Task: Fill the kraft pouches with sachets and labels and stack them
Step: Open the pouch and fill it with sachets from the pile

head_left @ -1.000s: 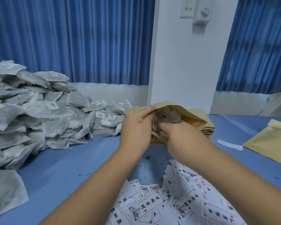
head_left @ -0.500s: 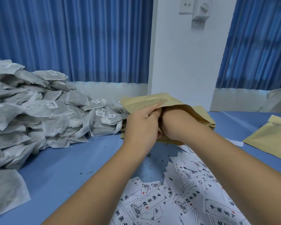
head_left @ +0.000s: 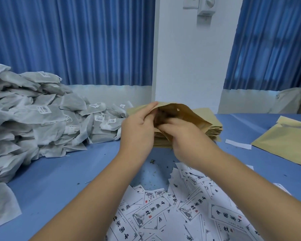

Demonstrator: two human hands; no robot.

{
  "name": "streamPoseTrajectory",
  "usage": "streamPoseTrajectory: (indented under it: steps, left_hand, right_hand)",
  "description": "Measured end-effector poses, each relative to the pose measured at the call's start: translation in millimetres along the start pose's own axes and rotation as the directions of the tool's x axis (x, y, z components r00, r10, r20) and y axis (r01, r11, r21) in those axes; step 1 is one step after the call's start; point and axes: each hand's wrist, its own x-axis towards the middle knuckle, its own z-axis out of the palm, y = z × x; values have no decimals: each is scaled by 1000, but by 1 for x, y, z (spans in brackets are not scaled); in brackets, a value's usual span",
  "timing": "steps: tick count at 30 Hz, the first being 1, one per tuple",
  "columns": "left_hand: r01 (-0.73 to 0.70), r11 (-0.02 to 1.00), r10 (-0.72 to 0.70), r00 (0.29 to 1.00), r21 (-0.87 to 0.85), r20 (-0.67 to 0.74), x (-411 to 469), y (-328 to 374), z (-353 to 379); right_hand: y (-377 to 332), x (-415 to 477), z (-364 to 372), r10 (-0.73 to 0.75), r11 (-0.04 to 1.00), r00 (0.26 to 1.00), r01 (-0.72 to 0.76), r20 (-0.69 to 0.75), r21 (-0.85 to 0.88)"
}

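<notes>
Many labels (head_left: pixel 151 216) lie nearer than the grip. The left hand (head_left: pixel 137 131) pinches the upper lip of the open kraft pouch (head_left: pixel 186 113). The right hand (head_left: pixel 188 138) curls at its mouth, and whether it holds anything is unclear. This is probably the filling step; next, that hand must reach back for one label. Farther left, sachets (head_left: pixel 42 119) are piled.

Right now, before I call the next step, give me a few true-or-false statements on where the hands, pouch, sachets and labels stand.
1. The left hand pinches the kraft pouch by its open mouth. True.
2. The sachet pile lies on the right side of the table. False: it is on the left side.
3. Printed labels lie scattered at the near edge. True.
4. The kraft pouch lies flat on the labels. False: it is held up over the stack of pouches.
</notes>
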Motion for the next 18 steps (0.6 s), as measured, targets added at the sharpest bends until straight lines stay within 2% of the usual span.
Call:
streamPoseTrajectory:
  steps: [3, 6, 9, 11, 14, 18]
  left_hand:
    - [-35, 999, 35, 999, 25, -16, 1, -2, -2]
    - [-31, 998, 32, 999, 51, -17, 3, -6, -3]
    - [1, 1000, 0, 1000, 31, -30, 5, -11, -4]
    - [-1, 999, 3, 999, 47, -35, 6, -14, -5]
    - [-9, 997, 11, 1000, 78, -26, 6, -16, -6]
    - [-34, 991, 36, 999, 128, -8, 4, -18, -7]
  right_hand:
    - [-5, -38, 3, -117, 989, 987, 126, -113, 77]
    - [4, -63, 14, -117, 987, 980, 133, -163, 87]
    - [16, -70, 37, 7, 989, 999, 0, -46, 146]
    - [24, -74, 53, 32, 992, 998, -38, 50, 123]
    - [29, -75, 67, -36, 996, 986, 22, 163, 83]
    - [27, -75, 71, -75, 996, 982, 65, 172, 66]
